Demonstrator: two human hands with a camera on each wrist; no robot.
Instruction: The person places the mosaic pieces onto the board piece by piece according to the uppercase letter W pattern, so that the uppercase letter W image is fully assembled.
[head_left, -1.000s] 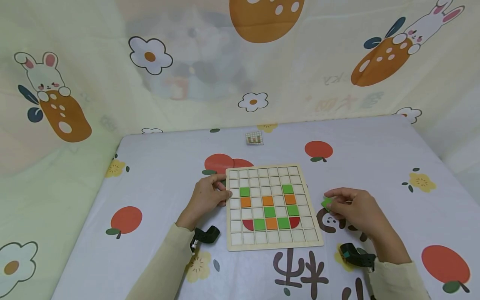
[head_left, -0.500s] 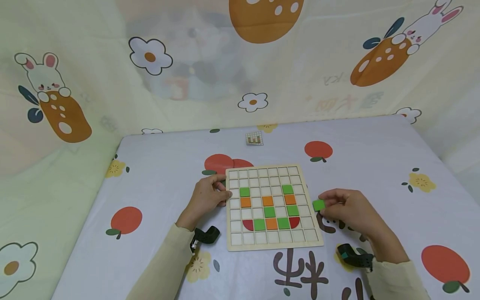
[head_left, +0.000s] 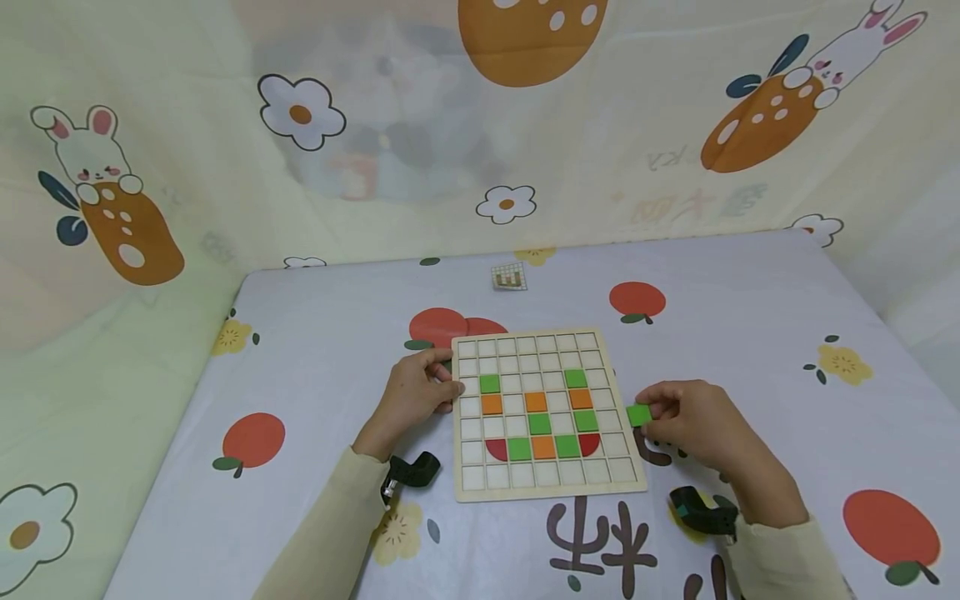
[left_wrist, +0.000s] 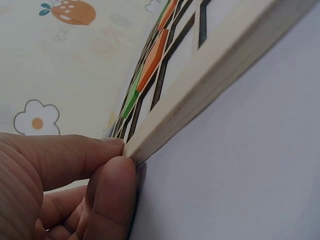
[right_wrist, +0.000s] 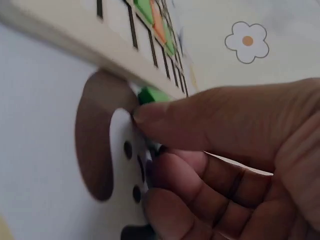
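A square wooden grid board (head_left: 472,491) lies on the table, with green, orange and red tiles set in some of its cells. At its left edge my left hand (head_left: 412,389) holds the frame between thumb and fingers, seen close up in the left wrist view, where the board's side (left_wrist: 200,107) slopes across. Just off the right edge, my right hand (head_left: 701,421) pinches a green square tile (head_left: 639,415). In the right wrist view the thumb covers most of that green tile (right_wrist: 155,95), which is close to the board's rim.
Behind the board lies a small card (head_left: 509,277) with a grid pattern. The table wears a white cloth (head_left: 315,367) printed with fruit and flowers. A patterned curtain (head_left: 420,167) hangs along the back. Each wrist carries a black camera mount.
The right hand has moved a little left toward the board, and the green tile now shows more fully at its fingertips. The left hand and the board have stayed put.
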